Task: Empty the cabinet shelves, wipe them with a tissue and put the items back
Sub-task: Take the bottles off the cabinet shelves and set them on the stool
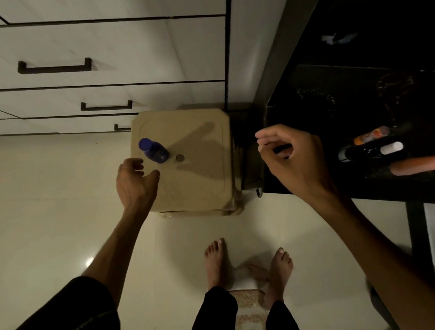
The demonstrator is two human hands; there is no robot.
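Bottle (154, 151) upright on stool (201, 178) | left hand (135, 181) beside, loosely curled, empty | right hand (291, 159) raised, relaxed, empty

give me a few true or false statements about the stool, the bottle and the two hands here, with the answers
1. A blue bottle stands on the beige stool. True.
2. The left hand grips the bottle. False: it is beside the bottle with fingers loosely curled, holding nothing.
3. The right hand holds a tissue. False: no tissue shows in it; its fingers are loosely bent in front of the dark cabinet.
4. A small round cap or coin lies on the stool right of the bottle. True.
5. The cabinet shelves are all empty. False: several tubes lie on the lower shelf.
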